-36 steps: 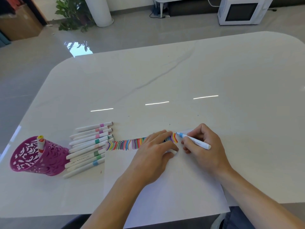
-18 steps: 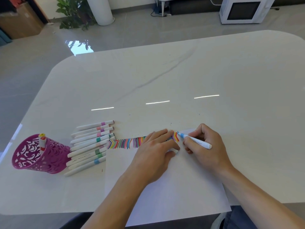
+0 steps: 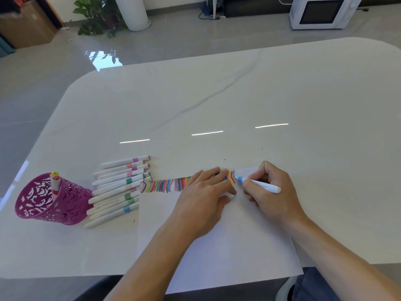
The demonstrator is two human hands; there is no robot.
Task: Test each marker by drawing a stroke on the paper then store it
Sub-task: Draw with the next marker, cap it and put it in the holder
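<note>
A white sheet of paper [image 3: 217,246] lies at the table's near edge, with a row of coloured chevron strokes [image 3: 165,185] along its top. My right hand [image 3: 273,192] grips a white marker with a blue tip [image 3: 260,185], the tip touching the paper at the right end of the row beside a fresh blue stroke. My left hand [image 3: 204,196] lies on the paper over part of the row and holds a small white cap [image 3: 231,195] under its thumb. A row of capped markers [image 3: 119,190] lies left of the paper. A purple lattice cup [image 3: 47,203] holds one marker [image 3: 55,181].
The white marble table [image 3: 238,101] stretches far ahead and to the right. On the floor beyond stand a white microwave [image 3: 321,11], a potted plant [image 3: 97,16] and a cardboard box [image 3: 26,22].
The blue marker's tip has moved down the paper, leaving a blue stroke at the right end of the row. My left hand has stayed on the paper.
</note>
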